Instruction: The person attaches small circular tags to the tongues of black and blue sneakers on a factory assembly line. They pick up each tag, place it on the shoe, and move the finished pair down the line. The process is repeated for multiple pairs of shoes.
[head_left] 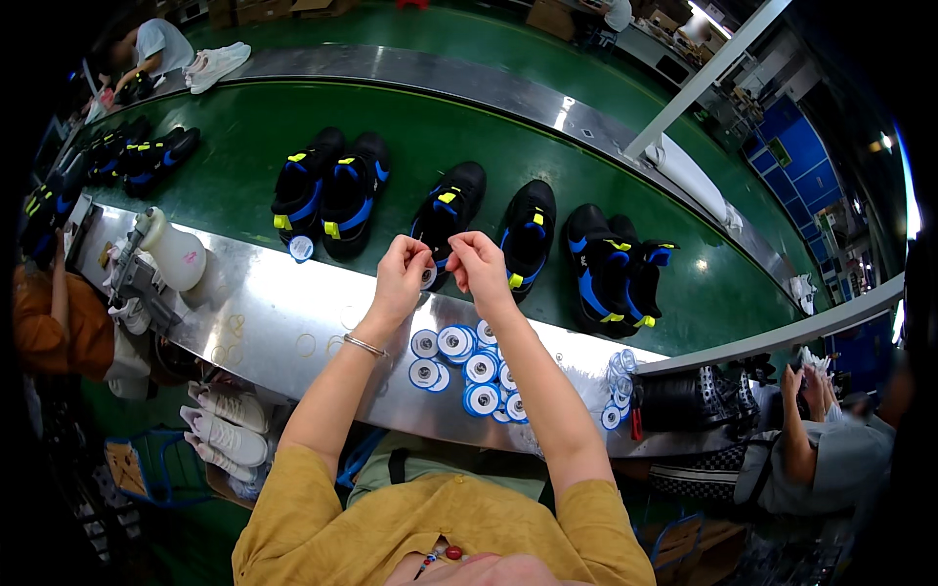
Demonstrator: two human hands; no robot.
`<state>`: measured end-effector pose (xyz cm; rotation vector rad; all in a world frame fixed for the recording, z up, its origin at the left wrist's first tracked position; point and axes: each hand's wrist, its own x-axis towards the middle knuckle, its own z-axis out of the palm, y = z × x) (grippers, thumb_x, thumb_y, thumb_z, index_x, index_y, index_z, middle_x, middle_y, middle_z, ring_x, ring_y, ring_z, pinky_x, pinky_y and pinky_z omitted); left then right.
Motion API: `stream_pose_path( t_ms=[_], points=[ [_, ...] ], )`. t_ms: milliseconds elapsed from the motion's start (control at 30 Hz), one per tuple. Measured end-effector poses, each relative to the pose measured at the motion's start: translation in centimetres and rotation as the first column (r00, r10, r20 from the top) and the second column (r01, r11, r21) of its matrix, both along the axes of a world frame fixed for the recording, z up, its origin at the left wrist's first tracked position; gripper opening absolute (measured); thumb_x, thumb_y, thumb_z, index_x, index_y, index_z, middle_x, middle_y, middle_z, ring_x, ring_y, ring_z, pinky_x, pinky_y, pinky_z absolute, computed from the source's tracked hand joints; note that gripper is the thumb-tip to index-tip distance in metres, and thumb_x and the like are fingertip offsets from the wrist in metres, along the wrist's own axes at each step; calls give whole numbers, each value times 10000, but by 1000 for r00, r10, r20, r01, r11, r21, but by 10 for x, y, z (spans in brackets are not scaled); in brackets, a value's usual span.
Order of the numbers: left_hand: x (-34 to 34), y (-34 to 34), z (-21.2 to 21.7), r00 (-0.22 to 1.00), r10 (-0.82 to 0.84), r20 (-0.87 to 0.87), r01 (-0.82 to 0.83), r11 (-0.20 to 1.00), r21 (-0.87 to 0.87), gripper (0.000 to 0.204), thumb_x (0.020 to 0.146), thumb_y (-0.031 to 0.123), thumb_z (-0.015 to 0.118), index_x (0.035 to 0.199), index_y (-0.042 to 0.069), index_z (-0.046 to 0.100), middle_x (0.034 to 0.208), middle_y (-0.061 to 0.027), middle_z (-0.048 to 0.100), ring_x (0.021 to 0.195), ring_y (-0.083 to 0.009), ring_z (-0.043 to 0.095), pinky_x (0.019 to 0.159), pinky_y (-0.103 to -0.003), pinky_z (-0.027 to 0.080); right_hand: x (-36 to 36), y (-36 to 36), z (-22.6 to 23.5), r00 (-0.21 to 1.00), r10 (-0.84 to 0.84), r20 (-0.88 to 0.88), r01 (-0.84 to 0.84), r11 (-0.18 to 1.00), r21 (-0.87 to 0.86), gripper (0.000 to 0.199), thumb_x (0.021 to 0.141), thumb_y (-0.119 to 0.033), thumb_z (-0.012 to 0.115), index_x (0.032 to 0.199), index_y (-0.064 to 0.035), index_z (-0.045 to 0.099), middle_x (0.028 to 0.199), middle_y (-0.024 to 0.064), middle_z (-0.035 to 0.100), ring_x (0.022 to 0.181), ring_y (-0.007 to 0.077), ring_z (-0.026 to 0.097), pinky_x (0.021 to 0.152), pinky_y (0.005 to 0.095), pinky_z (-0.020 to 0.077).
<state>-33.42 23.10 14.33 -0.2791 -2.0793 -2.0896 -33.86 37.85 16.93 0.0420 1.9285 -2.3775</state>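
Both hands [396,281] [481,269] pinched closed, hold unclear | round white tag [429,278] | black shoe [452,208], yellow tabs

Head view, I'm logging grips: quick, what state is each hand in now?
Left hand: closed, fingertips by a tag; can't tell if gripping it.
Right hand: pinched closed; can't tell if holding anything.

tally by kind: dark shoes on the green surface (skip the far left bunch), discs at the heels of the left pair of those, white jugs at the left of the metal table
Dark shoes: 6
Disc at the left pair's heels: 1
White jug: 1
Total: 8
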Motion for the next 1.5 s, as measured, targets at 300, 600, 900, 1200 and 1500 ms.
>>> stream_pose_path(
  t_ms=[300, 600, 900, 1200, 1500],
  points=[
    [-2, 0, 2, 997, 79, 0, -79, 997, -16, 32, 915, 13, 568, 911, -18, 565, 827, -63, 635, 764, -100, 590, 700, -237, 487, 0, -10, 5, 999, 35, -42, -34, 999, 9, 85, 861, -125, 672, 860, -39, 667, 707, -31, 600, 573, 18, 453, 483, 193, 333],
    [0, -6, 12, 987, -88, 136, 69, 988, 140, 221, 897, 28, 602, 1101, 18, 687, 795, 42, 580, 726, -20, 495, 607, -159, 383, -4, 7, -2, 995, 88, -39, -89, 996, -26, 115, 820, -137, 730, 843, -57, 650, 711, -40, 593, 577, 23, 450, 485, 190, 314],
    [-2, 0, 5, 982, -138, 131, 103, 964, 245, 429, 874, -42, 610, 1295, -41, 534, 891, -8, 592, 771, -43, 540, 723, -171, 443, -9, 11, -3, 979, 162, -127, -157, 986, 49, 126, 819, -134, 739, 846, -82, 627, 715, -58, 572, 573, 5, 406, 475, 182, 245],
    [-2, 11, -1, 984, -133, 120, 100, 963, 251, 497, 865, -20, 618, 1346, -4, 495, 884, 0, 613, 694, -11, 513, 561, -131, 361, -9, 23, -7, 970, 222, -94, -220, 975, 38, 131, 810, -135, 746, 829, -85, 626, 707, -47, 586, 554, 7, 400, 461, 185, 247],
    [-2, 23, -7, 996, -36, 85, 19, 981, 193, 389, 875, 1, 622, 1261, -13, 571, 859, -10, 619, 705, -37, 529, 602, -158, 392, -12, 39, 0, 959, 278, -50, -273, 958, 85, 98, 813, -127, 735, 859, -71, 668, 708, -42, 598, 549, 9, 402, 458, 187, 252]
  ],
)
